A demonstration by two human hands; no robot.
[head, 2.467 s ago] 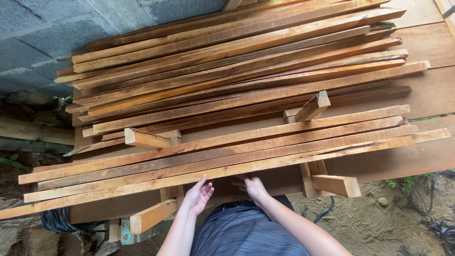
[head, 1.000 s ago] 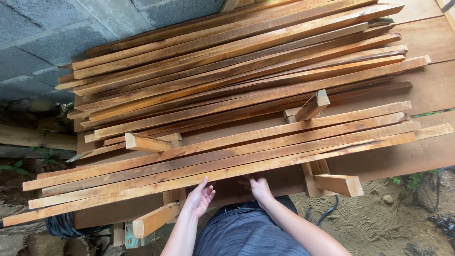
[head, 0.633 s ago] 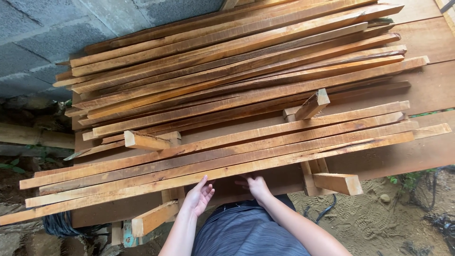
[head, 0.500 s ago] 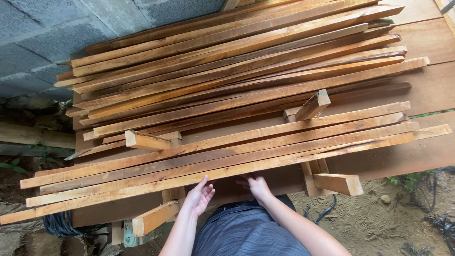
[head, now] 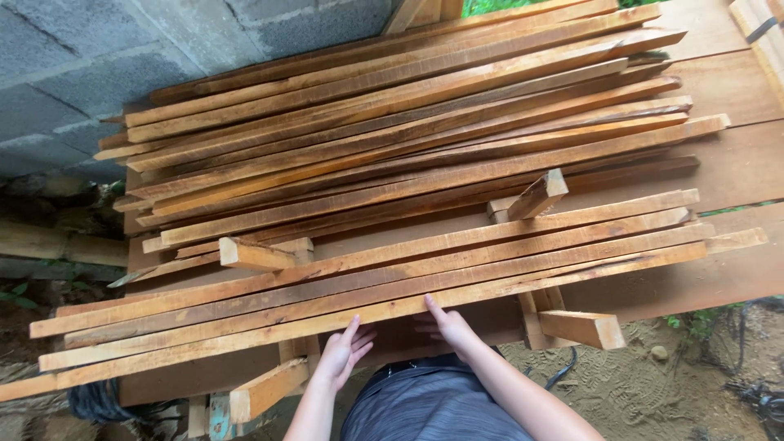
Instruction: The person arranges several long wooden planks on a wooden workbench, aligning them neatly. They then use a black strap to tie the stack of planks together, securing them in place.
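Both hands sat at the near edge of the front row of slats. Left hand open, fingers spread, tips under the nearest slat, gripping nothing. Right hand flat, fingertips touching that slat's edge. Four long slats lay side by side across short blocks; behind that row, the big stack sat unsorted.

Grey block wall (sandy ground)
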